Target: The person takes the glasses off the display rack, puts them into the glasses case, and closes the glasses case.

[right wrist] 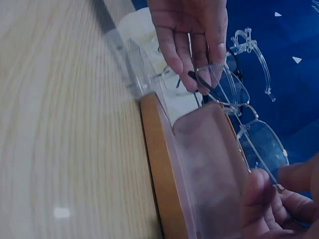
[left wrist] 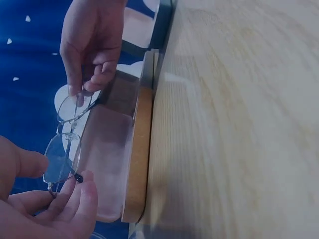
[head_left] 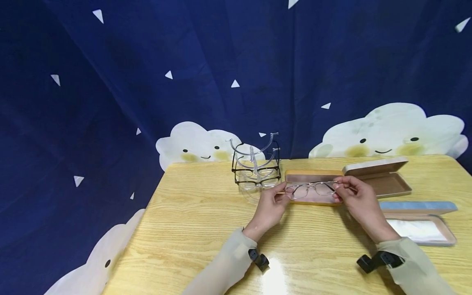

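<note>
A pair of thin metal-framed eyeglasses (head_left: 309, 187) is held level between both hands, its temples folded behind the lenses. My left hand (head_left: 269, 208) pinches the left end between thumb and fingers. At the other end my right hand (head_left: 359, 201) pinches the frame near the hinge. Directly beneath the glasses lies an open orange glasses case (left wrist: 142, 149) with pink lining. In the right wrist view, the case's lining (right wrist: 207, 159) shows nothing lying on its visible part. The glasses stay above the case, apart from its lining.
Left of the case stands a clear display stand (head_left: 252, 154) carrying dark-framed glasses (head_left: 271, 180). An open grey-white case (head_left: 400, 186) with brown lining lies behind the right hand. Nearer on the right, an open blue case (head_left: 416, 207) holds a white cloth (head_left: 416, 230). The wooden table (head_left: 191, 217) meets a blue curtain.
</note>
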Demonstrator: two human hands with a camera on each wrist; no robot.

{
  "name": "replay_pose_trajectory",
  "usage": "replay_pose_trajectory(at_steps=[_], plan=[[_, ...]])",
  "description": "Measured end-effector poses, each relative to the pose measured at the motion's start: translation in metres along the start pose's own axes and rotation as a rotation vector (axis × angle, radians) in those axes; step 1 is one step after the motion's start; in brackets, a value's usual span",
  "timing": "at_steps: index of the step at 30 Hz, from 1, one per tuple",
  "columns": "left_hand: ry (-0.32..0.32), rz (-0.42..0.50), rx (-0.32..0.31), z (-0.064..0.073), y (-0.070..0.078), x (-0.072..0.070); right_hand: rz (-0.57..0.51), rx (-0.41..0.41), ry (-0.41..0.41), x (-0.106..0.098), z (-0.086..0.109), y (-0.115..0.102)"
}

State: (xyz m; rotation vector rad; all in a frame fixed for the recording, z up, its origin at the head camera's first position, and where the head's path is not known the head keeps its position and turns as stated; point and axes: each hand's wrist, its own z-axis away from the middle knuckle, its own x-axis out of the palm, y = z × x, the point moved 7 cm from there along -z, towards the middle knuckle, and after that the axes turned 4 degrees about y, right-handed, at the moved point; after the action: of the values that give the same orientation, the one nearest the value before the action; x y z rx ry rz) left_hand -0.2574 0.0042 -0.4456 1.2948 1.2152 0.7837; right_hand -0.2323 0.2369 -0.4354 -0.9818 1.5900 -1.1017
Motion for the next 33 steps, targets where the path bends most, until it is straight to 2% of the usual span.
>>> replay_pose_trajectory(at_steps=[5,12,19,22,26,33], plan=[[-0.014,0.003,-0.031,-0.003,0.000,0.005,0.128,-0.018,-0.016,-0.007,-0.002,0.000],[-0.016,-0.033,-0.036,-0.007,-0.004,0.005,0.160,0.000,-0.026,-0.011,-0.004,0.003],[-0.023,-0.020,-0.034,-0.007,-0.006,0.006,0.298,-0.074,0.028,-0.008,-0.006,0.007],[-0.028,-0.034,-0.062,-0.007,-0.009,0.008,0.326,-0.075,0.038,-0.005,-0.008,0.013],[-0.042,-0.077,-0.117,-0.009,-0.014,0.010,0.316,-0.037,0.022,-0.001,-0.010,0.023],[-0.055,-0.181,-0.107,-0.011,-0.016,0.011,0.411,-0.065,0.036,-0.003,-0.014,0.024]])
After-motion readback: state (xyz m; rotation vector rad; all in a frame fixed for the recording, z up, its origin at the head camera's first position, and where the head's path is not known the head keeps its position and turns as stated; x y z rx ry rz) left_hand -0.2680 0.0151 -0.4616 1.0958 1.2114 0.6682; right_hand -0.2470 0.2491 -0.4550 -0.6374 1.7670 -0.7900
